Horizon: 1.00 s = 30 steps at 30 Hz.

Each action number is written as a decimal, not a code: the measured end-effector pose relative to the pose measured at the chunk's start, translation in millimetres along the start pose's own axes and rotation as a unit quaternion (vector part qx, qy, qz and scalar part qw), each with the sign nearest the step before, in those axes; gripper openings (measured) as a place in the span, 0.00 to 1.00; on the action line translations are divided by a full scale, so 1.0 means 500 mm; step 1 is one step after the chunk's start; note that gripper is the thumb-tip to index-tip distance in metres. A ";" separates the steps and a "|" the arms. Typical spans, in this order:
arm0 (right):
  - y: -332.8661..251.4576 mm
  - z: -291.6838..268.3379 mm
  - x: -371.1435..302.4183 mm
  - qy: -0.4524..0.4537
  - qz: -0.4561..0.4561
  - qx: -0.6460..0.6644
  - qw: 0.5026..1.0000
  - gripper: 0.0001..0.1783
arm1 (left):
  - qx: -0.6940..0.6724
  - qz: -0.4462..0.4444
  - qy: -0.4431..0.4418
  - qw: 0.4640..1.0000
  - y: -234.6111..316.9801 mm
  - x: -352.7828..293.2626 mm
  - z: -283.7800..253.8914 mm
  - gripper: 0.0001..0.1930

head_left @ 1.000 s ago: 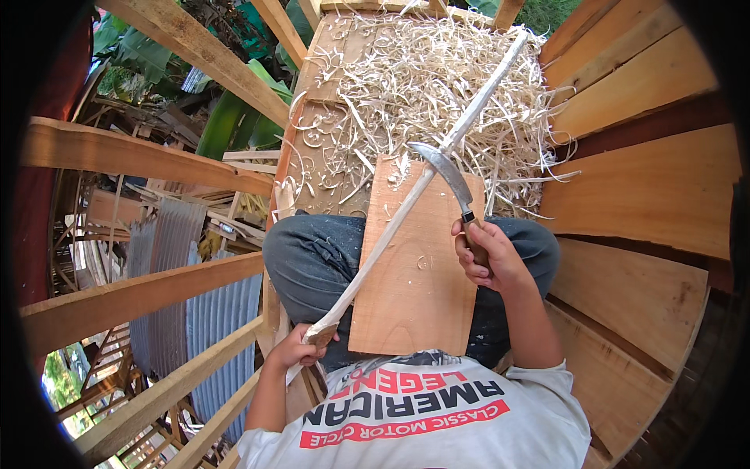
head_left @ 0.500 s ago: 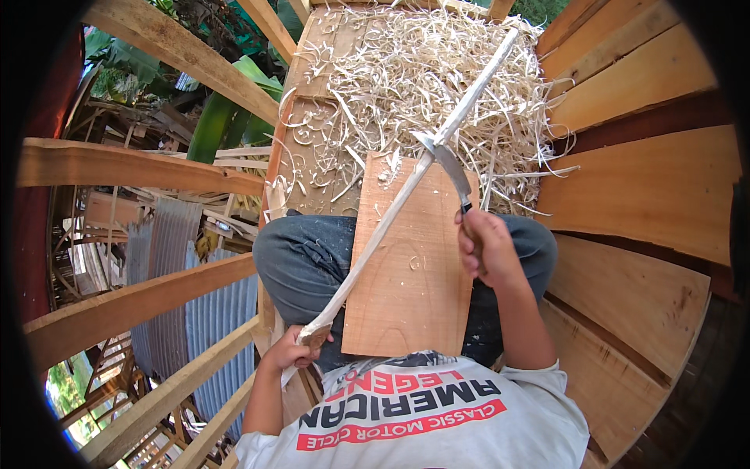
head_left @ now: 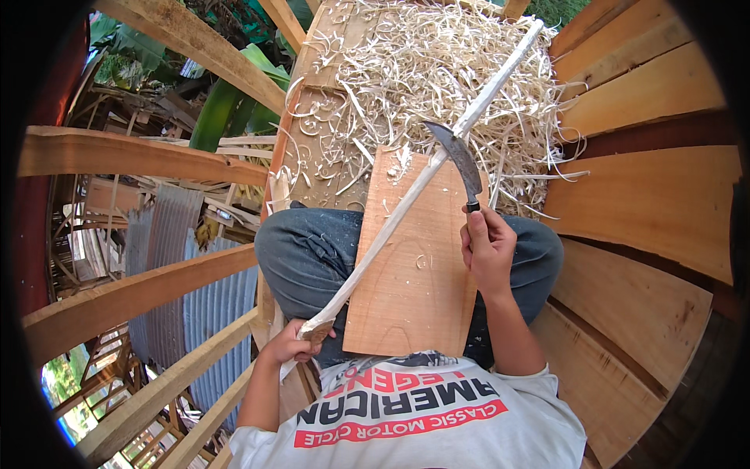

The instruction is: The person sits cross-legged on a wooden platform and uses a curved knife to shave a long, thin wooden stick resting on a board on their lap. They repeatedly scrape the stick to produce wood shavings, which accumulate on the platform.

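A long pale peeled stick point(head_left: 398, 215) slants from lower left to upper right across a flat wooden board point(head_left: 410, 285) on my lap. My left hand point(head_left: 298, 344) is closed round its thick lower end. My right hand point(head_left: 488, 244) grips the dark handle of a curved knife point(head_left: 461, 160), a sickle-like blade with its tip pointing left. The blade crosses the stick above the board's far end; whether its edge touches the wood I cannot tell. Small shavings lie on the board.
A thick heap of curly wood shavings point(head_left: 437, 70) covers much of the plank floor ahead. Wooden rails point(head_left: 141, 156) run along the left, with corrugated metal sheets point(head_left: 219, 313) beyond. Wide wooden slats point(head_left: 641, 203) form the right side, close to my right arm.
My right hand has turned the knife, so its broad dark face now shows. The stick's far end has shifted slightly right in view, along with the surroundings; my left hand keeps its hold.
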State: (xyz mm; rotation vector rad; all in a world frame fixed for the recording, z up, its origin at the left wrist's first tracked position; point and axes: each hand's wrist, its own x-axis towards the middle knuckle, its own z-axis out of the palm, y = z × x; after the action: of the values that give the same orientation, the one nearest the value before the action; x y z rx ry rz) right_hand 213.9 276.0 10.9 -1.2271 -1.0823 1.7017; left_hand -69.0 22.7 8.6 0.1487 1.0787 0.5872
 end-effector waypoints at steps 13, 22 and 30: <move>-0.062 -0.042 -0.001 -0.251 0.161 -0.064 0.953 0.11 | 0.000 -0.020 -0.008 1.000 0.007 0.005 -0.008 0.25; -0.025 -0.014 0.007 -0.004 0.035 0.005 0.999 0.13 | 0.001 -0.011 0.003 1.000 0.013 -0.001 0.004 0.25; 0.024 -0.010 0.012 0.106 -0.202 -0.251 0.941 0.16 | -0.011 -0.019 -0.018 1.000 0.006 0.003 -0.008 0.25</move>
State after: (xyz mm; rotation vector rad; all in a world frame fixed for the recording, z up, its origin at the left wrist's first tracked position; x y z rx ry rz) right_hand 216.0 278.6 -3.0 -1.3374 -1.5646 0.9862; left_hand -73.0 25.3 6.7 0.1182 1.0366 0.5595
